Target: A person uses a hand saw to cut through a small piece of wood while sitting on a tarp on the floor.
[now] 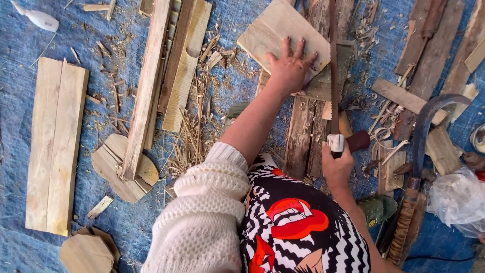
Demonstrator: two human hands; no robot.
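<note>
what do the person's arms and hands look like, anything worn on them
Both hands are bare, with no gloves. The left hand comes out of a chunky cream knitted sleeve with ribbed bands, pushed up so the forearm shows. The right hand has no sleeve visible on its forearm. No rings or watch can be made out.

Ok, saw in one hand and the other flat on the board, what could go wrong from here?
1. The left hand presses the pale board right beside the saw blade; a slip could catch its fingers.
2. The board lies on loose, uneven planks, so it may shift mid-stroke.
3. A curved sickle lies close to the right hand; a pull-back could graze it.
</note>
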